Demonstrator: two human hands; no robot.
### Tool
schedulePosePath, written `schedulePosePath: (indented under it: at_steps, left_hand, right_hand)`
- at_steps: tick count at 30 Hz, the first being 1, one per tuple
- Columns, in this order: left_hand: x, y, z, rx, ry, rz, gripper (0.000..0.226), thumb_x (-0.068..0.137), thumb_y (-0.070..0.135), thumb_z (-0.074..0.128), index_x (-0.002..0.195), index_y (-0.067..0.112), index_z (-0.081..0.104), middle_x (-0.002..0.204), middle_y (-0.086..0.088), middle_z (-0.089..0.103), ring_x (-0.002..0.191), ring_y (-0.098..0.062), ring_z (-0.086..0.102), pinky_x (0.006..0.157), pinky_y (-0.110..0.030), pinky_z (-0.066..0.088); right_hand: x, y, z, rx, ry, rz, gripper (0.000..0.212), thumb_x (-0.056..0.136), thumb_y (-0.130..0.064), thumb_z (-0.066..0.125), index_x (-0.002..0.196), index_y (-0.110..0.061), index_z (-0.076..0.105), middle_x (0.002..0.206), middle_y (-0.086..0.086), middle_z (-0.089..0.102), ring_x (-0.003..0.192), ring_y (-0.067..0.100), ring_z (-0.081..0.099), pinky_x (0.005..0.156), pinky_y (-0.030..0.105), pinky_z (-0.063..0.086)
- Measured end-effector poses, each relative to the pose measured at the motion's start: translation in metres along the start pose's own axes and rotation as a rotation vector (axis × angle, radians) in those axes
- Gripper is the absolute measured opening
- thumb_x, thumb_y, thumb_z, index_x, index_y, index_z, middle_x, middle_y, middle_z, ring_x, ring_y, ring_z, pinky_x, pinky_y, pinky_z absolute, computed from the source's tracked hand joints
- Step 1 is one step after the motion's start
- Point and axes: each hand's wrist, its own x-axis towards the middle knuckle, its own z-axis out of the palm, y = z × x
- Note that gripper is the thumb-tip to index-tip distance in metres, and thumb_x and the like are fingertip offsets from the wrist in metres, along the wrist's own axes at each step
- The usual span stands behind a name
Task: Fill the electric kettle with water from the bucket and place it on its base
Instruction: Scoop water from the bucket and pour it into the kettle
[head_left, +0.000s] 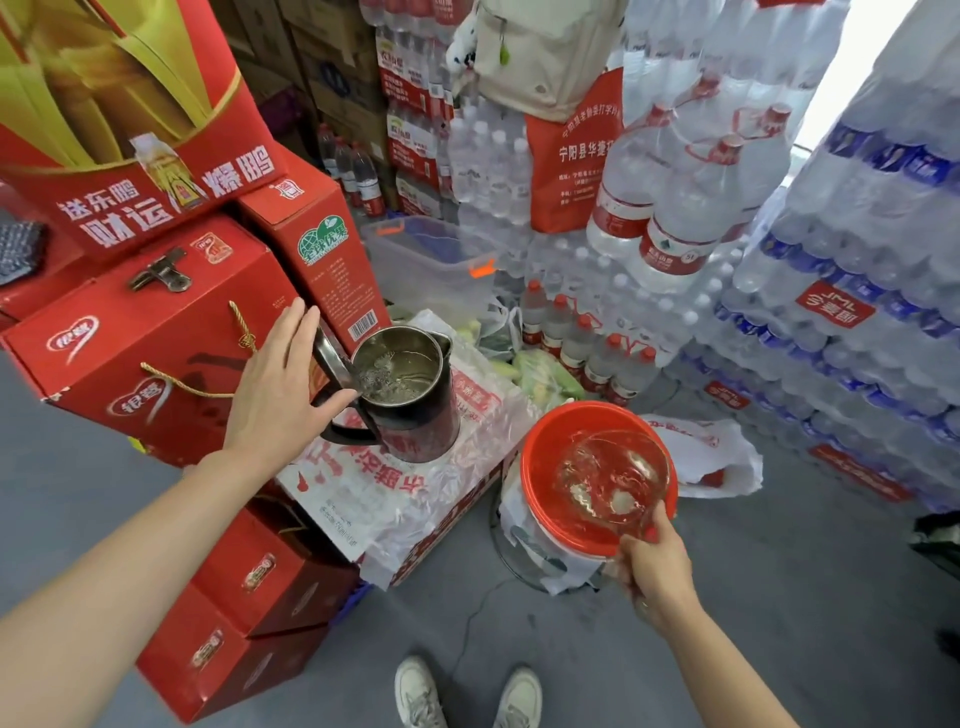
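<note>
A dark electric kettle (415, 395) with a steel inside stands on a plastic-wrapped carton (415, 493), its lid (332, 356) swung open and some water inside. My left hand (275, 384) rests on the open lid and the top of the kettle handle, fingers spread. To the right, a red bucket (540, 493) with water sits on the floor. My right hand (654, 566) grips a clear scoop (613, 478) that lies inside the bucket's mouth. I cannot see a kettle base.
Red gift boxes (156, 353) are stacked at the left. Shrink-wrapped packs of bottled water (831, 291) rise at the right and back. A clear storage bin (426, 260) stands behind the kettle, a white plastic bag (711, 457) beside the bucket, my shoes (467, 696) on grey floor.
</note>
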Motion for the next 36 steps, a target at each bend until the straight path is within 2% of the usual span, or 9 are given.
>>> schedulePosePath:
  at_steps: [2,6,8,13,16,19,24,30,36]
  left_hand:
    - [0.0,0.0,0.0,0.009,-0.008,-0.001,0.104,0.081,0.05,0.073,0.158,0.01,0.015,0.167,-0.006,0.013,0.153,-0.023,0.018,0.117,-0.046,0.031]
    - [0.001,-0.001,0.0,0.024,-0.022,-0.004,0.109,0.08,0.054,0.073,0.158,0.008,0.013,0.167,-0.007,0.012,0.152,-0.024,0.022,0.116,-0.044,0.034]
    - [0.002,-0.002,0.0,0.038,-0.028,-0.004,0.11,0.079,0.056,0.073,0.158,0.008,0.013,0.167,-0.008,0.013,0.151,-0.024,0.024,0.116,-0.042,0.034]
    - [0.001,-0.005,0.002,0.051,-0.035,0.009,0.112,0.079,0.058,0.072,0.159,0.008,0.011,0.167,-0.008,0.012,0.152,-0.023,0.023,0.116,-0.039,0.031]
    - [0.002,-0.006,0.0,0.061,-0.038,0.023,0.112,0.079,0.059,0.072,0.159,0.009,0.011,0.167,-0.008,0.013,0.151,-0.023,0.024,0.116,-0.038,0.03]
    - [0.001,-0.007,-0.001,0.068,-0.033,0.04,0.111,0.079,0.06,0.071,0.158,0.008,0.014,0.166,-0.01,0.017,0.15,-0.024,0.027,0.116,-0.035,0.029]
    - [-0.002,-0.01,-0.003,0.06,-0.02,0.057,0.108,0.08,0.059,0.071,0.158,0.007,0.017,0.166,-0.009,0.017,0.15,-0.024,0.028,0.115,-0.033,0.027]
    - [-0.004,-0.02,0.0,0.043,-0.021,0.062,0.107,0.081,0.061,0.069,0.158,0.01,0.015,0.167,-0.008,0.014,0.149,-0.023,0.028,0.115,-0.031,0.027]
    - [-0.005,-0.022,0.002,0.02,-0.007,0.065,0.105,0.082,0.058,0.069,0.158,0.01,0.017,0.167,-0.01,0.014,0.148,-0.025,0.031,0.115,-0.032,0.028]
  right_hand:
    - [-0.012,-0.003,-0.005,0.118,-0.044,-0.034,0.077,0.093,0.006,0.042,0.144,-0.05,0.034,0.056,0.008,0.049,0.037,0.017,0.037,0.037,0.023,0.029]
    - [-0.035,-0.013,-0.017,0.34,-0.132,-0.095,0.073,0.093,0.01,0.045,0.149,-0.036,0.034,0.056,0.012,0.044,0.032,0.015,0.034,0.029,0.019,0.028]
    - [-0.047,-0.025,-0.017,0.38,-0.184,-0.135,0.075,0.092,0.009,0.047,0.15,-0.036,0.035,0.057,0.015,0.047,0.032,0.017,0.035,0.029,0.02,0.03]
    - [-0.062,-0.072,-0.001,0.307,-0.29,-0.29,0.075,0.092,0.004,0.053,0.141,-0.051,0.042,0.065,0.016,0.053,0.038,0.02,0.037,0.033,0.023,0.035]
    - [-0.068,-0.102,0.021,0.285,-0.355,-0.342,0.077,0.093,0.004,0.053,0.138,-0.057,0.038,0.069,0.018,0.051,0.04,0.02,0.038,0.034,0.023,0.035]
    - [-0.071,-0.132,0.049,0.28,-0.393,-0.372,0.077,0.094,0.004,0.053,0.146,-0.049,0.032,0.072,0.019,0.049,0.042,0.019,0.038,0.034,0.026,0.037]
    - [-0.062,-0.168,0.097,0.153,-0.365,-0.435,0.08,0.095,0.004,0.051,0.15,-0.047,0.026,0.061,0.009,0.05,0.045,0.018,0.038,0.035,0.027,0.037]
    - [-0.054,-0.197,0.133,-0.166,-0.201,-0.565,0.084,0.094,-0.001,0.053,0.152,-0.048,0.015,0.063,0.007,0.052,0.052,0.023,0.038,0.047,0.034,0.04]
    - [-0.05,-0.209,0.145,-0.44,-0.057,-0.701,0.085,0.092,-0.005,0.052,0.154,-0.044,0.009,0.058,0.002,0.048,0.048,0.012,0.038,0.046,0.026,0.034]
